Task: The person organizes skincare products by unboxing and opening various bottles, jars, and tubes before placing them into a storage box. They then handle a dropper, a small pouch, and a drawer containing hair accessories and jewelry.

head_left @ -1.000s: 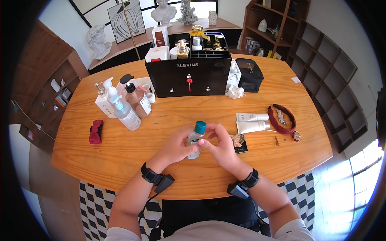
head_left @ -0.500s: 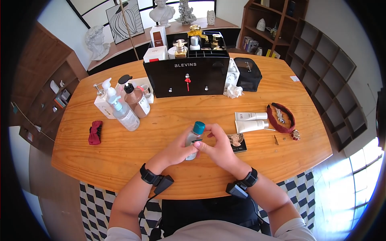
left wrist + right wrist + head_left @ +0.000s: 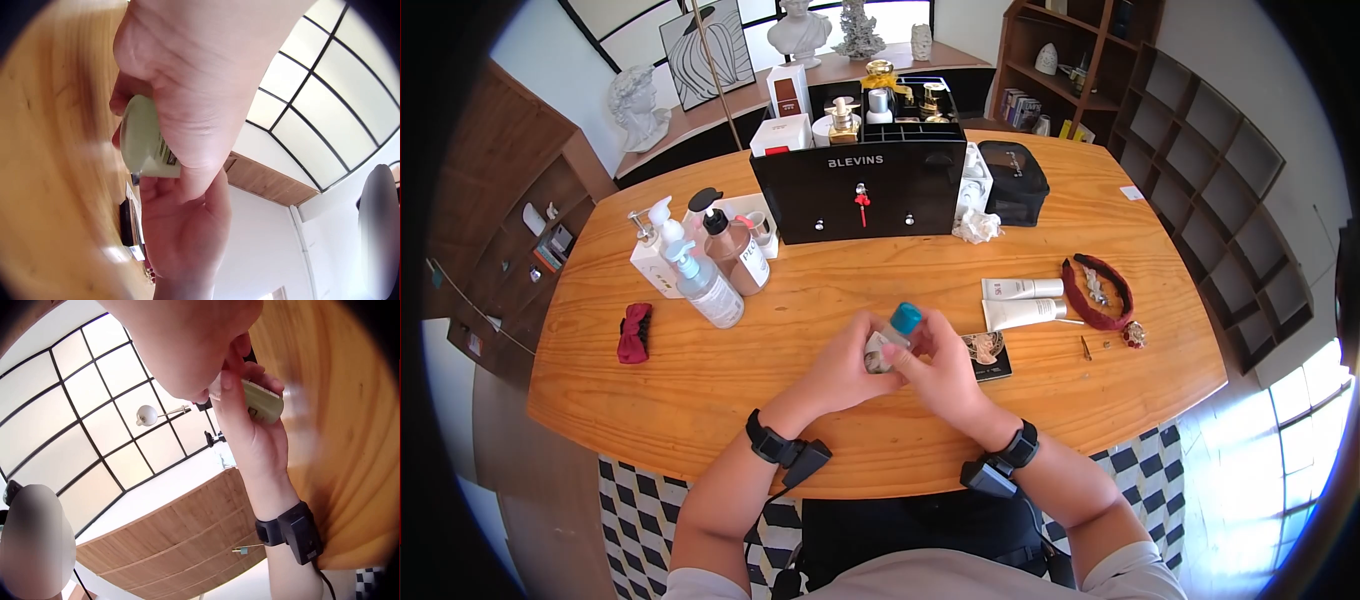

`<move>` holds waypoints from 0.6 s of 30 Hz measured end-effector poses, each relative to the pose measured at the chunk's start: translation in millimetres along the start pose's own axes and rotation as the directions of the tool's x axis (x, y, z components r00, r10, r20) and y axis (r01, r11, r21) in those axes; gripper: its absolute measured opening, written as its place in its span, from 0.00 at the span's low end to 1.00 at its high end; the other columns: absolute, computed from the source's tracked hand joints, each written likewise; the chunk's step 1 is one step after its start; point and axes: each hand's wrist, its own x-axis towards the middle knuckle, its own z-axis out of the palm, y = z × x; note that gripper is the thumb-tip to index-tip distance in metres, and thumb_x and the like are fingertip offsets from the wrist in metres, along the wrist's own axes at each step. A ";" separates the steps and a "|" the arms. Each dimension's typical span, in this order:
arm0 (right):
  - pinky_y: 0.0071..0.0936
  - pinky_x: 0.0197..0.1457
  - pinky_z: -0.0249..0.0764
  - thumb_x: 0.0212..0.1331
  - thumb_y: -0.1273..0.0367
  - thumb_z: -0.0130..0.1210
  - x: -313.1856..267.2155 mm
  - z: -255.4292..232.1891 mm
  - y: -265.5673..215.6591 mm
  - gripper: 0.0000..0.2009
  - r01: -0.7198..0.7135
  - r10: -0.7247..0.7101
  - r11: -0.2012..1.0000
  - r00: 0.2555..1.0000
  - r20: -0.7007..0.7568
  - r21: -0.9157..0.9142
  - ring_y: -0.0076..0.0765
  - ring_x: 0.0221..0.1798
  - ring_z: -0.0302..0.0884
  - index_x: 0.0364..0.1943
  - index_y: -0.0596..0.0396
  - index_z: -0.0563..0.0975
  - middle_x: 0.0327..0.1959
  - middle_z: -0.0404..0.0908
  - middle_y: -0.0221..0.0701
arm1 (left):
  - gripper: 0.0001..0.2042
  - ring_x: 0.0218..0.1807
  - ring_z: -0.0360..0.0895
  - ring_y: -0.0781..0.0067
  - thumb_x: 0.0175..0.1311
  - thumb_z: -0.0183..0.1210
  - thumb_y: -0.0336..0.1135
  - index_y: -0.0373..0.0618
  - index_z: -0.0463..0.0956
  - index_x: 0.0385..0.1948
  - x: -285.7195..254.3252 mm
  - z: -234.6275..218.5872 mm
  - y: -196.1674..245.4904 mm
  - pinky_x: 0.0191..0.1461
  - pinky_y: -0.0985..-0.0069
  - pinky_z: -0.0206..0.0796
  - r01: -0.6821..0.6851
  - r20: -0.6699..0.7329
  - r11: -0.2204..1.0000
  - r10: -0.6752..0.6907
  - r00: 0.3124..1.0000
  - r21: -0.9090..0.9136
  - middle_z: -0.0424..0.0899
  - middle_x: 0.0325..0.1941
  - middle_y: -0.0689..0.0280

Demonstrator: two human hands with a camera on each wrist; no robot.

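Observation:
A small clear bottle (image 3: 876,357) with a teal cap (image 3: 906,318) is held over the near middle of the table, its cap leaning to the right. My left hand (image 3: 840,368) grips the body from the left. On the other side my right hand (image 3: 948,372) holds it too, thumb against the front and fingers curled behind near the cap. The left wrist view shows the pale greenish base (image 3: 139,134) facing out under the left hand. In the right wrist view, left fingers wrap round the bottle (image 3: 264,403); the cap is hidden there.
Pump bottles (image 3: 710,285) and a red bow clip (image 3: 635,333) are at left. A black organizer (image 3: 860,195) stands at the back. To the right lie a black compact-like case (image 3: 992,372), two tubes (image 3: 1025,315), a dark red headband (image 3: 1120,315) and a mesh bag (image 3: 1015,190).
The bottle has gone from nearly upright to tilted, its cap now leaning right and its base drawn up between the hands. Both hands stay around it.

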 end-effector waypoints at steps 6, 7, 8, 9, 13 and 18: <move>0.23 0.47 0.75 0.70 0.71 0.57 8.8 0.6 8.1 0.15 0.100 -0.063 0.959 0.988 -0.144 0.266 0.20 0.44 0.75 0.56 0.63 0.72 0.41 0.80 0.32 | 0.24 0.50 0.79 0.68 0.66 0.67 0.42 0.40 0.67 0.55 4.7 2.9 -18.9 0.53 0.71 0.71 -0.029 -0.008 0.963 0.028 1.000 -0.269 0.80 0.49 0.57; 0.23 0.47 0.75 0.71 0.70 0.55 8.8 -2.3 8.5 0.14 0.102 -0.066 0.966 0.986 -0.156 0.238 0.20 0.44 0.75 0.56 0.64 0.72 0.41 0.80 0.32 | 0.24 0.50 0.79 0.68 0.66 0.67 0.42 0.40 0.67 0.55 4.5 2.8 -20.2 0.54 0.71 0.71 -0.059 -0.017 0.975 0.056 0.998 -0.212 0.81 0.49 0.57; 0.25 0.47 0.75 0.72 0.70 0.54 8.7 -5.8 7.3 0.14 0.098 -0.075 0.984 0.985 -0.156 0.148 0.23 0.44 0.76 0.55 0.64 0.72 0.42 0.80 0.34 | 0.24 0.51 0.79 0.68 0.67 0.67 0.42 0.40 0.68 0.55 4.4 2.7 -20.7 0.54 0.71 0.71 -0.088 -0.024 0.984 0.086 0.996 -0.155 0.81 0.49 0.58; 0.26 0.48 0.75 0.73 0.69 0.53 8.5 -9.6 4.7 0.14 0.094 -0.084 0.994 0.984 -0.155 0.056 0.25 0.44 0.77 0.55 0.64 0.72 0.43 0.80 0.35 | 0.24 0.51 0.79 0.68 0.67 0.67 0.43 0.40 0.68 0.56 4.4 2.5 -20.1 0.54 0.71 0.71 -0.084 -0.025 0.984 0.081 0.996 -0.154 0.81 0.49 0.58; 0.32 0.49 0.76 0.74 0.68 0.49 5.2 -13.3 -17.9 0.14 0.191 -0.271 0.901 0.949 -0.160 -0.389 0.40 0.42 0.79 0.56 0.64 0.73 0.42 0.80 0.42 | 0.24 0.53 0.77 0.72 0.67 0.67 0.39 0.40 0.68 0.58 5.4 -0.3 -19.4 0.56 0.73 0.71 -0.084 -0.029 0.988 0.080 0.996 -0.130 0.79 0.52 0.61; 0.43 0.47 0.77 0.71 0.70 0.49 6.5 -18.1 -16.9 0.12 0.297 -0.414 0.790 0.904 -0.109 -0.537 0.59 0.42 0.80 0.53 0.63 0.74 0.43 0.80 0.50 | 0.25 0.54 0.78 0.70 0.66 0.67 0.38 0.39 0.69 0.61 4.9 -3.1 -14.7 0.57 0.72 0.71 -0.087 -0.032 0.996 0.087 0.996 -0.011 0.81 0.54 0.59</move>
